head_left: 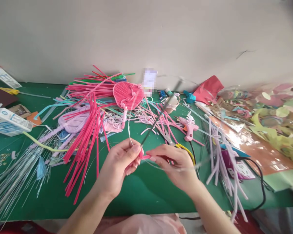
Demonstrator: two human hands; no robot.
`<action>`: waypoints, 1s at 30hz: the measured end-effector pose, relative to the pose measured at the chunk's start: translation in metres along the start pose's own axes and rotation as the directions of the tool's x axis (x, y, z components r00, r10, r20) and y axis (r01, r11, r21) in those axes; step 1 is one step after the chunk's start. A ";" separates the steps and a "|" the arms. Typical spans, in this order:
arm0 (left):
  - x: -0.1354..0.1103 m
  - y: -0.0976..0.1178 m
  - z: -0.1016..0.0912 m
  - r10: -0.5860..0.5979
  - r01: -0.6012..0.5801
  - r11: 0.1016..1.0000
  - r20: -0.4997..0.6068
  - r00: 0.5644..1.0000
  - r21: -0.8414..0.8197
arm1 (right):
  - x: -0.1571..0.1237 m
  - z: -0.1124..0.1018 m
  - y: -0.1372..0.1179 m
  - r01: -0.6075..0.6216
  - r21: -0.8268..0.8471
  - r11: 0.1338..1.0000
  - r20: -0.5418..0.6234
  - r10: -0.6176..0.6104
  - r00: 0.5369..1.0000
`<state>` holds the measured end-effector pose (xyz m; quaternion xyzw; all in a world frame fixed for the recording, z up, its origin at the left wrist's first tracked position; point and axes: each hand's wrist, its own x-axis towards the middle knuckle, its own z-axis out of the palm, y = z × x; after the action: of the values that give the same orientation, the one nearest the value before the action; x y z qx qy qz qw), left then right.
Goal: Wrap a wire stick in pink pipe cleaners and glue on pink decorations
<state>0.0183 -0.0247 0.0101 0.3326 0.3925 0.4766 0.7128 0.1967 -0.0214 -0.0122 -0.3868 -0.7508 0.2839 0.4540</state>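
Green cloth covers the table (141,191), and almost all of it is crowded with craft material. Behind the hands lies a big heap of pink stems (88,136), far too many to count, and some of them reach down close to the left wrist. On this heap rests one pink heart shape (128,94), and to the left of it one lilac leaf shape (73,122). One pink glue gun (189,128) lies behind the hands on the right. A tool with yellow handles (185,149) is just behind the right hand and is partly hidden by it. Further right are a bunch of lilac stems (219,156) and one black cable (260,182). On the left side I see one white box (7,122), a second white box (3,76) at the back corner, and a sheaf of silver wires (7,185).

The two hands meet in front of all this, over a bare part of the cloth near the front edge. The left hand (120,165) and the right hand (175,164) point their fingertips at each other. Both pinch one short pink stem piece (145,157) between thumb and forefinger, each hand at its own end, so the piece sits exactly between them. The other fingers are loosely curled. A thin wire (130,135) rises in a curve from the place of the pinch. Both forearms come from the bottom edge and slant inward.
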 end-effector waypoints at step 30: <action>-0.007 -0.028 0.000 0.018 -0.016 1.000 -0.131 0.991 0.019 | 0.034 -0.029 -0.014 -0.276 0.126 0.953 0.226 0.244 0.943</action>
<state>0.0284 -0.0401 -0.0114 0.3102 0.4397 0.5002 0.6784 0.2084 0.0015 0.0268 -0.4142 -0.7117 0.4383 0.3604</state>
